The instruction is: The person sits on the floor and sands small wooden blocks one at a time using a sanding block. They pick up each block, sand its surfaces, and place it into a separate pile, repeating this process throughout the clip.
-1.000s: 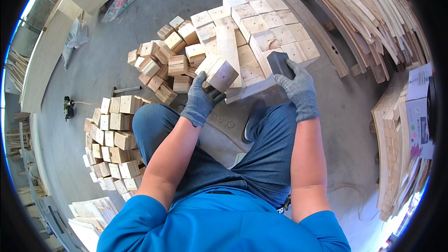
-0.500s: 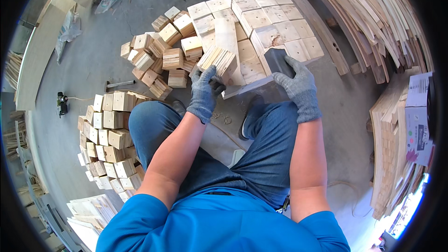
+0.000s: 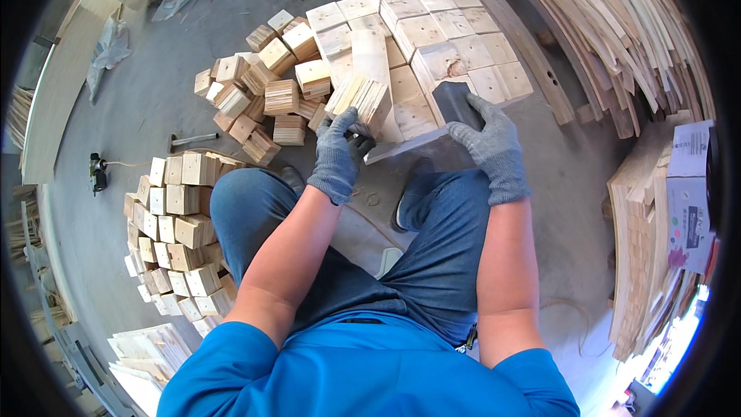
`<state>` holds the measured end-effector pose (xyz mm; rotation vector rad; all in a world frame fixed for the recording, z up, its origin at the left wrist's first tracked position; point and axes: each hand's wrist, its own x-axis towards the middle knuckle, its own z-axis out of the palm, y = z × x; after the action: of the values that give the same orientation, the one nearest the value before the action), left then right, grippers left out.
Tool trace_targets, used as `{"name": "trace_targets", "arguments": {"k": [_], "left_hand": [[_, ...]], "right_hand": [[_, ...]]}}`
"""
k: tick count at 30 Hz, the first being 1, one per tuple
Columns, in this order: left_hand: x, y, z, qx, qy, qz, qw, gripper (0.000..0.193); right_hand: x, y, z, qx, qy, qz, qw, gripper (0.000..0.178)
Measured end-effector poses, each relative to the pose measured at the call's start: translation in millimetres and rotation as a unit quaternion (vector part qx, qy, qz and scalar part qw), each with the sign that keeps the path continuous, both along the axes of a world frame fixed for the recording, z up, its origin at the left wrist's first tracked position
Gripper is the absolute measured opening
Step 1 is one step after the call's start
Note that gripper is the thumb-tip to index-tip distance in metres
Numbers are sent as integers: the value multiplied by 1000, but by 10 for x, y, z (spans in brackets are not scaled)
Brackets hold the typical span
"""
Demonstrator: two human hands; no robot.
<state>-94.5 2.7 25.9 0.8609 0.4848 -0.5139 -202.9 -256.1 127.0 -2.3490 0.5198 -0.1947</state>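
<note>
My left hand [image 3: 338, 148], in a grey knit glove, is closed round the near side of a layered plywood block [image 3: 361, 102]. The block sits over a pale board [image 3: 371, 56] among the laid-out blocks. In my gloved right hand [image 3: 486, 139] is a dark grey rectangular block [image 3: 457, 103], gripped between thumb and fingers. It is held at the near right edge of the neat block rows [image 3: 440, 31]; whether it touches them I cannot tell.
Loose wooden blocks [image 3: 255, 81] lie heaped left of the rows. A block stack [image 3: 179, 224] stands by my left knee, with a hammer [image 3: 193, 140] beyond it. Long timber strips [image 3: 587, 38] and a printed carton [image 3: 688, 193] are on the right. A green-black tool [image 3: 97, 173] trails a cord.
The whole view has shifted slightly. Both hands keep their grips, and the blocks stay nearly where they were.
</note>
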Motion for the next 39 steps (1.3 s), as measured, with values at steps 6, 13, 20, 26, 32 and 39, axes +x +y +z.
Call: {"name": "trace_targets", "arguments": {"k": [6, 13, 20, 26, 32, 39], "left_hand": [[-8, -49, 8, 20, 11, 5, 1000, 58], [49, -189, 169, 29, 32, 27, 999, 62], [95, -214, 47, 33, 8, 17, 999, 39], [83, -175, 6, 31, -12, -18, 999, 44], [29, -126, 5, 103, -15, -36, 994, 42], [-159, -43, -88, 118, -37, -131, 984, 42]], "right_hand": [[-18, -18, -12, -19, 1, 0, 1000, 78], [-9, -20, -23, -13, 15, -1, 1000, 78], [3, -14, -43, -28, 14, 7, 1000, 78], [-10, -43, -53, -15, 37, 0, 999, 78], [5, -27, -63, -42, 21, 19, 999, 78], [-2, -16, -11, -24, 29, 18, 999, 79]]}}
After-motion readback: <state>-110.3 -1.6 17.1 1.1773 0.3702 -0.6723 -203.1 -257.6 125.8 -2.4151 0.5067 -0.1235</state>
